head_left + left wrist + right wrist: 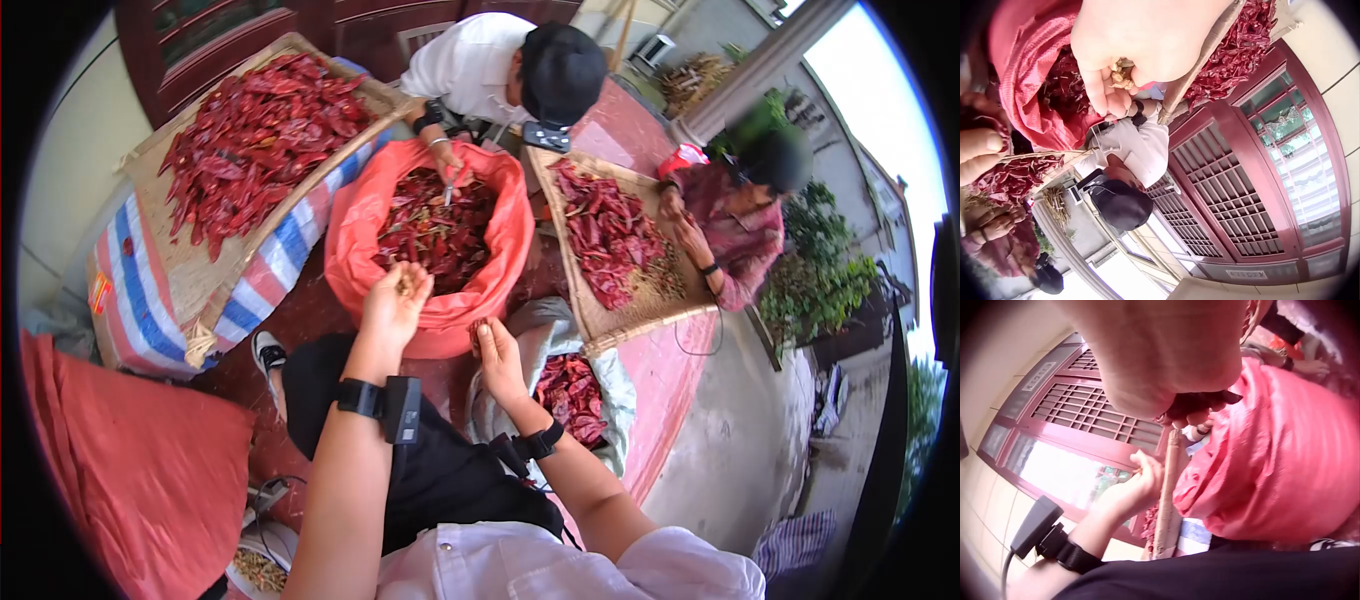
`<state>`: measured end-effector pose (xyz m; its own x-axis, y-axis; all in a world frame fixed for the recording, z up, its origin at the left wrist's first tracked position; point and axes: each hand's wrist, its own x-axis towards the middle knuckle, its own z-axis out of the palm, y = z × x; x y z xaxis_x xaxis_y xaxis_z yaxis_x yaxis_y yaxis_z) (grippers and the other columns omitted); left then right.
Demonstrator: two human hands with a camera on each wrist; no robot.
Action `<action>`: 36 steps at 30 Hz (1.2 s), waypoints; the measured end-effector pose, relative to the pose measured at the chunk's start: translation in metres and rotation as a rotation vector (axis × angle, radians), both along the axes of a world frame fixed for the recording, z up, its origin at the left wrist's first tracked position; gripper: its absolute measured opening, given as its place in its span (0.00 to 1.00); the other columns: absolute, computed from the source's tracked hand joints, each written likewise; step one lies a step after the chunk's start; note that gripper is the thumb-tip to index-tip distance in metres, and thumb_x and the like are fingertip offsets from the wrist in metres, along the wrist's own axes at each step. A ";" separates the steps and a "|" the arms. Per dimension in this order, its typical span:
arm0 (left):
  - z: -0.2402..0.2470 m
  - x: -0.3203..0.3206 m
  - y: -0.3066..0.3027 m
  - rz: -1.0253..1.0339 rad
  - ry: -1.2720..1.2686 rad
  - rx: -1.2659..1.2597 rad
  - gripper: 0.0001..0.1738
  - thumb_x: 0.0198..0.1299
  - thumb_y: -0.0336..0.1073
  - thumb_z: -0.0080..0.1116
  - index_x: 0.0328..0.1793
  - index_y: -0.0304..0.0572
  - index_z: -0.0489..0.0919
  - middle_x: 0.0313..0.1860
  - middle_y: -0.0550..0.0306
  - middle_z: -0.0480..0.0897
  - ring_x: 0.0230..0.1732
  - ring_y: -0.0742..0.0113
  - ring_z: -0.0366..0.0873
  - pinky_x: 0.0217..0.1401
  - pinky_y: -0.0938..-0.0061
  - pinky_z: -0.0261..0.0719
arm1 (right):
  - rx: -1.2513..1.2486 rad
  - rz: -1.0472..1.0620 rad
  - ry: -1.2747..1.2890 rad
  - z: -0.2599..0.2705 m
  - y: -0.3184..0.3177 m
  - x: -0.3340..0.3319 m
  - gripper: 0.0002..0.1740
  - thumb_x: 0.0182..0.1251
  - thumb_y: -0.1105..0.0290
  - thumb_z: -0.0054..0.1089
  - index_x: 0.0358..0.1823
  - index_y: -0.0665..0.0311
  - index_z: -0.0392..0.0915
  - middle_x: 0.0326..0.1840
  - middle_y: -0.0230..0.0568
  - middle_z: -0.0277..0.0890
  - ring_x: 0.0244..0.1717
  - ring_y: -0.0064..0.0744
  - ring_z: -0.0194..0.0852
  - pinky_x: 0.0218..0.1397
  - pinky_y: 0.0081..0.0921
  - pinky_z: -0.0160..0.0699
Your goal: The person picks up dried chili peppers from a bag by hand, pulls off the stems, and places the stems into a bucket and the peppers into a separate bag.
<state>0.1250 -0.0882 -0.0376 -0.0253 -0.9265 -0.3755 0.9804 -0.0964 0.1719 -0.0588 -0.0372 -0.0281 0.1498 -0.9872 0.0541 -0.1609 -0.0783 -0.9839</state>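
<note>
Head view: left hand [395,300] raised palm-up over the near rim of the red sack [345,235], its grip cupped and curled round a small clump of pale stem bits [1121,72]; the left wrist view shows them lodged between finger bases and palm. Right hand [497,355] is lower, just outside the sack's rim and above the grey bag [545,315] of sorted chilies. Its grip is closed, fingertips pinching one dark dried chili [1210,400]; how much of the pod sticks out I cannot tell, as the palm hides it. The sack is heaped with dried chilies [430,235]. Across it another person's hand [447,160] works in the same pile. Woven trays lie to either side, the left one [190,275] spread with red pods. Judgement on technique: the step looks like stripping stems, waste collected left, pod right. Hold the pod close to its cap so a twist snaps the stem cleanly without tearing the brittle skin. Keep the cupped hand level, since the clump sits shallow and a tilt would spill bits into the sack. Drop the cleaned pod low into the grey bag rather than tossing it. Keep fingers off the face; chili dust is likely on both hands.
</note>
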 end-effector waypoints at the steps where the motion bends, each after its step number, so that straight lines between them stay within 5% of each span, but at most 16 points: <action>1: -0.004 0.001 -0.001 0.007 -0.018 0.023 0.05 0.63 0.34 0.49 0.36 0.42 0.74 0.31 0.57 0.79 0.35 0.66 0.78 0.49 0.67 0.79 | 0.007 -0.051 0.020 -0.005 0.006 -0.016 0.12 0.71 0.67 0.42 0.34 0.68 0.68 0.24 0.31 0.64 0.27 0.19 0.59 0.32 0.18 0.64; 6: 0.001 -0.001 0.003 -0.009 -0.121 0.138 0.04 0.62 0.33 0.50 0.36 0.44 0.74 0.30 0.60 0.78 0.34 0.68 0.77 0.51 0.68 0.77 | 0.098 -0.345 0.183 -0.039 0.040 -0.111 0.15 0.70 0.64 0.42 0.42 0.68 0.73 0.28 0.39 0.73 0.30 0.25 0.71 0.36 0.21 0.71; 7: 0.003 -0.002 0.003 -0.017 -0.131 0.146 0.04 0.62 0.33 0.50 0.37 0.44 0.74 0.30 0.60 0.78 0.35 0.68 0.77 0.51 0.68 0.77 | 0.094 -0.416 0.227 -0.046 0.046 -0.129 0.14 0.69 0.65 0.43 0.40 0.69 0.74 0.27 0.42 0.74 0.28 0.33 0.73 0.36 0.26 0.73; 9: 0.005 -0.004 0.001 -0.038 -0.165 0.160 0.04 0.62 0.33 0.50 0.37 0.44 0.74 0.31 0.60 0.78 0.35 0.68 0.77 0.51 0.68 0.77 | -0.069 -0.436 0.543 -0.058 0.059 -0.165 0.19 0.66 0.62 0.47 0.52 0.68 0.69 0.41 0.49 0.74 0.42 0.42 0.72 0.48 0.33 0.69; 11: 0.004 -0.006 0.004 -0.052 -0.202 0.184 0.04 0.62 0.33 0.50 0.37 0.44 0.74 0.31 0.60 0.78 0.35 0.68 0.77 0.51 0.68 0.77 | -0.012 -0.557 1.084 -0.076 0.075 -0.181 0.31 0.60 0.58 0.53 0.63 0.64 0.59 0.57 0.57 0.64 0.58 0.54 0.60 0.60 0.43 0.59; 12: 0.004 -0.007 0.002 -0.055 -0.215 0.197 0.04 0.62 0.33 0.49 0.37 0.43 0.73 0.31 0.60 0.78 0.35 0.67 0.77 0.52 0.68 0.76 | 0.151 -0.543 0.997 -0.105 0.083 -0.198 0.43 0.53 0.51 0.59 0.67 0.59 0.51 0.65 0.55 0.53 0.65 0.56 0.47 0.66 0.48 0.49; 16: 0.008 -0.012 0.005 -0.060 -0.282 0.222 0.04 0.62 0.33 0.49 0.39 0.42 0.73 0.32 0.60 0.78 0.35 0.67 0.77 0.53 0.67 0.76 | 0.579 -0.438 1.066 -0.149 0.108 -0.203 0.49 0.44 0.47 0.63 0.67 0.56 0.52 0.66 0.54 0.52 0.64 0.58 0.49 0.66 0.47 0.50; 20: 0.007 -0.005 0.011 -0.078 -0.319 0.205 0.04 0.63 0.33 0.48 0.39 0.42 0.73 0.32 0.60 0.77 0.35 0.68 0.77 0.53 0.68 0.76 | 0.547 -0.418 1.028 -0.185 0.129 -0.186 0.45 0.44 0.52 0.65 0.64 0.57 0.56 0.63 0.53 0.55 0.64 0.57 0.48 0.65 0.46 0.52; 36: 0.001 -0.004 0.006 -0.089 -0.369 0.267 0.04 0.63 0.32 0.48 0.39 0.42 0.73 0.33 0.61 0.77 0.35 0.69 0.77 0.51 0.68 0.77 | 0.582 -0.263 1.014 -0.184 0.133 -0.166 0.36 0.47 0.53 0.64 0.58 0.56 0.66 0.59 0.47 0.61 0.62 0.51 0.53 0.64 0.44 0.53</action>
<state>0.1212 -0.0823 -0.0368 0.0797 -0.7964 -0.5994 0.8439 -0.2661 0.4658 -0.2251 0.0955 -0.2116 -0.3442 -0.8312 -0.4367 -0.8277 0.4882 -0.2768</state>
